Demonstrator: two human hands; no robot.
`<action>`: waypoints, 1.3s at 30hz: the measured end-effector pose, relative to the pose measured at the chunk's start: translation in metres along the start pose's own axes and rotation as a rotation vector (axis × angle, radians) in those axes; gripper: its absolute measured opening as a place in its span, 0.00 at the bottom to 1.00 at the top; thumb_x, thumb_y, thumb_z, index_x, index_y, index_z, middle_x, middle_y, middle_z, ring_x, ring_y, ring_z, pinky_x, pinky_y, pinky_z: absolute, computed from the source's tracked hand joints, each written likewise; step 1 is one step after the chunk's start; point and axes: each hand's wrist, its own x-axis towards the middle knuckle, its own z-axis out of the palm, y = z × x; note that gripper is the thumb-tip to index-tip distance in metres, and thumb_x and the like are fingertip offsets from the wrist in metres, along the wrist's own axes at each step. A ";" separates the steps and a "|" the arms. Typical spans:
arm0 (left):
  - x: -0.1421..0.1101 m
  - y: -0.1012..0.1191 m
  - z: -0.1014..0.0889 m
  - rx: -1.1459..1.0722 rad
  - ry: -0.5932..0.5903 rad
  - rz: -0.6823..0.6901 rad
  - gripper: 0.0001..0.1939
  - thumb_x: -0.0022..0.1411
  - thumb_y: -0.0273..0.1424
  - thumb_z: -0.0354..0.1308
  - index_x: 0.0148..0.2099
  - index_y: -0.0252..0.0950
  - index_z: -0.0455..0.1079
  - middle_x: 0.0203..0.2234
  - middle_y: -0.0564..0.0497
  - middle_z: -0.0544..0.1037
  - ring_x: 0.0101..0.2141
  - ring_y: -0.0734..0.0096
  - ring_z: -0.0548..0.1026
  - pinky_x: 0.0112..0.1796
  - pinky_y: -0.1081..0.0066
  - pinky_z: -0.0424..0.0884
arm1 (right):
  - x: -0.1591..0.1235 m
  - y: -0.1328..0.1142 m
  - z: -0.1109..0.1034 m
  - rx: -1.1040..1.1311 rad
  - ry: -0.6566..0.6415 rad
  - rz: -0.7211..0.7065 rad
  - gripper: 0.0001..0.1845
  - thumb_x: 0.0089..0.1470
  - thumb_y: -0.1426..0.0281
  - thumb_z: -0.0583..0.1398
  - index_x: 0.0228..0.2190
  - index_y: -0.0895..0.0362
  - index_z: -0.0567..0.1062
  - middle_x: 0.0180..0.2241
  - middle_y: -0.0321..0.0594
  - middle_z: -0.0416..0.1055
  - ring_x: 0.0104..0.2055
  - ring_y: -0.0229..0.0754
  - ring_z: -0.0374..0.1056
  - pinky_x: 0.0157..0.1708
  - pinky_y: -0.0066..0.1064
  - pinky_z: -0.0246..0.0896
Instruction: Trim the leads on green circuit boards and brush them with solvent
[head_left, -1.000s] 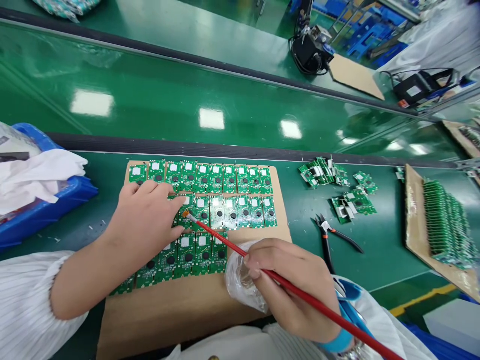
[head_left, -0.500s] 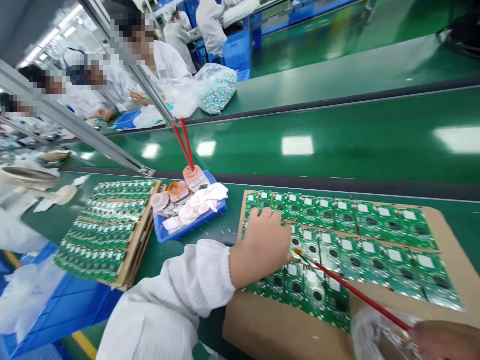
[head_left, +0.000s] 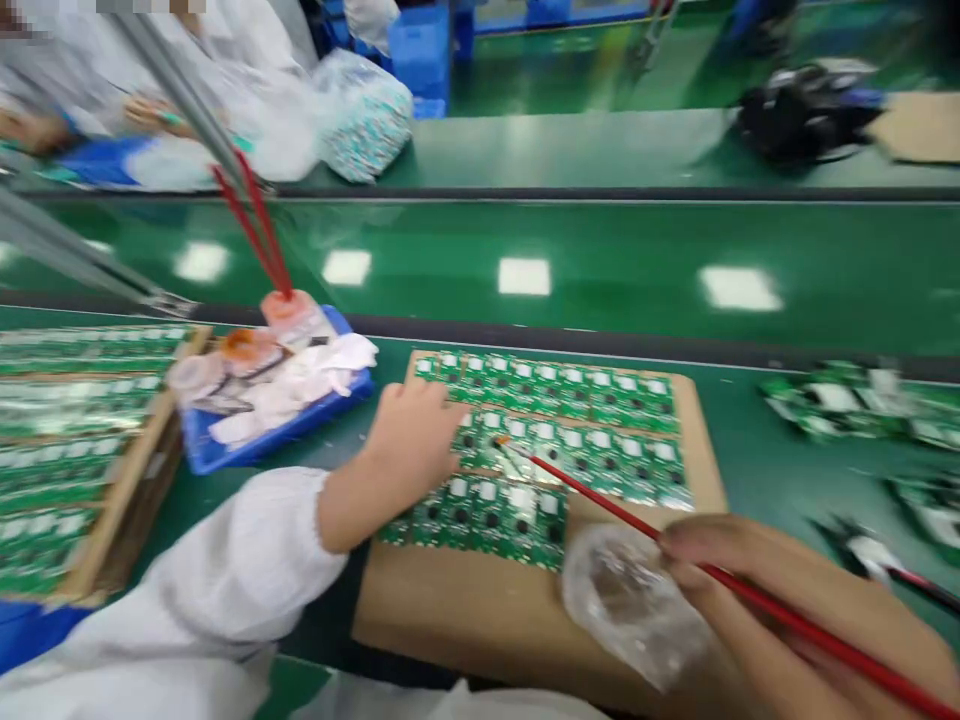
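Hands well apart across the cardboard sheet (head_left: 450, 610): left hand (head_left: 411, 437) open and pressing down on the green circuit boards (head_left: 592, 455) near the sheet's left edge, right hand (head_left: 795, 610) closed around a red-handled brush (head_left: 622, 510), its bristle tip on the boards just beside the left hand. Boards laid out in three rows on the sheet, the lowest row shorter than the others and ending at a transparent plastic bag (head_left: 630, 605), which lies near the sheet's lower right corner, under the brush handle and against the right hand. White sleeve (head_left: 232, 560) across the lower left, between the left hand and the frame's corner. Just past the sheet's left edge, a blue tray (head_left: 225, 450) holding a white cloth (head_left: 330, 355) and small bottles, one pink-topped bottle (head_left: 292, 315) with two red brush handles (head_left: 259, 225) standing in it. Further left, stacks of boards in cardboard trays (head_left: 75, 450), cut off by the frame. Right of the sheet, a loose heap of boards (head_left: 840, 400) and, near the frame's right edge, blurred pliers (head_left: 870, 555). Beyond the glossy green bench (head_left: 525, 270), a co-worker's hand (head_left: 146, 115), a bag of teal-and-white parts (head_left: 364, 115) and a black device (head_left: 806, 110), all blurred
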 end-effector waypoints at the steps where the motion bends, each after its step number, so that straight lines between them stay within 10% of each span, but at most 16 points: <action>1: 0.001 -0.002 0.002 -0.011 0.008 0.003 0.19 0.51 0.31 0.57 0.46 0.37 0.73 0.39 0.40 0.75 0.44 0.47 0.70 0.38 0.55 0.62 | 0.009 -0.008 -0.001 -0.037 0.015 0.020 0.03 0.52 0.73 0.59 0.30 0.55 0.73 0.27 0.37 0.74 0.28 0.37 0.71 0.29 0.22 0.68; 39: 0.010 -0.008 0.024 0.100 0.014 0.018 0.21 0.51 0.37 0.59 0.49 0.41 0.73 0.41 0.44 0.76 0.42 0.51 0.70 0.37 0.59 0.60 | 0.027 -0.024 0.031 0.047 -0.118 0.120 0.07 0.52 0.79 0.54 0.30 0.57 0.69 0.25 0.38 0.71 0.27 0.36 0.67 0.26 0.27 0.64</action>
